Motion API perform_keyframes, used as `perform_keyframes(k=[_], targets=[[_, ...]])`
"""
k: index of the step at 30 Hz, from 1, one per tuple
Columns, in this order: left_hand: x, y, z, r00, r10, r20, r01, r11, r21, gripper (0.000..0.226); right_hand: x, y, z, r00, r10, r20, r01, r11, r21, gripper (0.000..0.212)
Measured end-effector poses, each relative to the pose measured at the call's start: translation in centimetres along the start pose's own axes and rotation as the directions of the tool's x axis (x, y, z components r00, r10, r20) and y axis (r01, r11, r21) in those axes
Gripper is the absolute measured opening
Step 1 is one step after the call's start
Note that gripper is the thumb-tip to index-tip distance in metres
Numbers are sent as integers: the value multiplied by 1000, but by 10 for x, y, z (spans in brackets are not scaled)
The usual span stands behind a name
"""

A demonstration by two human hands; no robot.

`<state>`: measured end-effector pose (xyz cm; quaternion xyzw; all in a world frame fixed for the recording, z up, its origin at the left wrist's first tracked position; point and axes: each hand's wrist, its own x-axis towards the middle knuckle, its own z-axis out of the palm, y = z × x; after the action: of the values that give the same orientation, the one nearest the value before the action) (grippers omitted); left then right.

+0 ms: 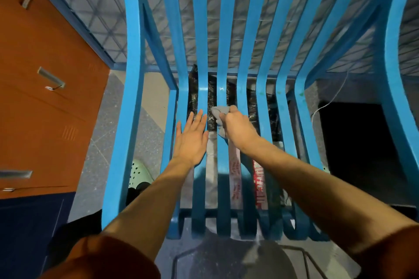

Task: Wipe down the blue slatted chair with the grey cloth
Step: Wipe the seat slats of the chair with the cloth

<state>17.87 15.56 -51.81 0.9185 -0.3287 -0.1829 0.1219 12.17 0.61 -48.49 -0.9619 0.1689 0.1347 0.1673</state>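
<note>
To my left stands an orange cabinet (45, 102) with small metal handles (51, 77); a dark blue panel (29, 222) sits below it. Ahead of me, wire mesh (102, 7) in a blue frame slopes across the top of the view. Beneath me is a speckled grey floor (108, 124). On it, nearest the cabinet, lies a pale green perforated clog (139, 172). Further right lie a crumpled black plastic bag (212, 97) and white packaging with red print (234, 172). At the far right, a thin white cord (326, 104) trails down beside a dark opening (353, 142).

The blue slatted chair (131, 120) runs off the frame at 12 and 3 o'clock. Most of the grey cloth (219, 111) is buried in the right hand (238, 128). Under the seat, red lettering (259, 184) (5 o'clock of that hand) is unreadable between slats.
</note>
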Motion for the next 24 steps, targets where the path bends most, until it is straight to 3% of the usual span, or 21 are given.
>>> perform_keyframes(k=[5, 11, 18, 24], targets=[[6, -4, 9, 997, -2, -79, 1, 1000, -12, 54, 54, 8, -22, 1000, 22, -20, -22, 999, -26, 17], [11, -5, 14, 997, -34, -73, 34, 999, -6, 55, 90, 20, -34, 997, -30, -66, 27, 999, -36, 4], [9, -6, 10, 997, -25, -74, 22, 999, -42, 54, 73, 5, -26, 991, 130, -20, -128, 988, 90, 24], [5, 2, 0, 1000, -16, -5, 16, 1000, 1, 53, 13, 1, -6, 995, 103, 11, -104, 984, 148, 27]])
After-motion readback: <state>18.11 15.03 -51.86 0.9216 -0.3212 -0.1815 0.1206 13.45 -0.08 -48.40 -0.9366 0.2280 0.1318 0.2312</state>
